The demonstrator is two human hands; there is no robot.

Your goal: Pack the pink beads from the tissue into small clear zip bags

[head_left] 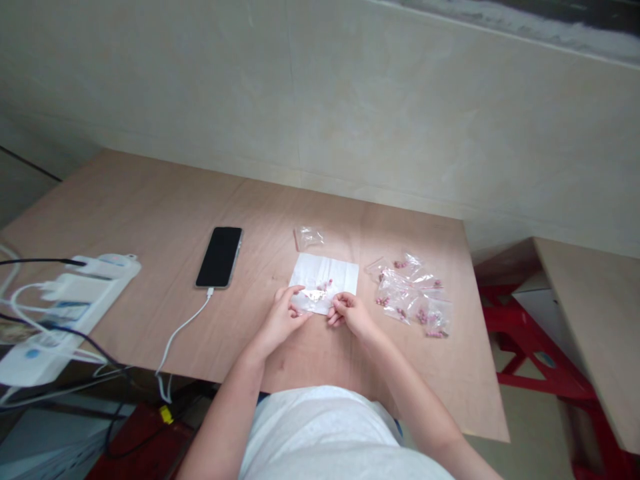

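Note:
A white paper sheet (pixel 330 268) lies on the table in front of me, with a few small pink beads (pixel 326 285) on it. Over its lower part is a shiny clear plastic bag (pixel 316 298). My left hand (pixel 285 313) is at the bag's left edge, with index finger and thumb round it and the other fingers curled. At the sheet's lower right corner, my right hand (pixel 351 311) is closed in a pinch. What sits between those fingertips is too small to make out.
Clear bags with pink beads (pixel 413 293) lie in a cluster on the right. Another small clear bag (pixel 309 237) is behind the sheet. To the left are a phone (pixel 220 257) on a white cable (pixel 181 327) and a power strip (pixel 75 313). A red stool (pixel 537 347) stands beyond the table's right edge.

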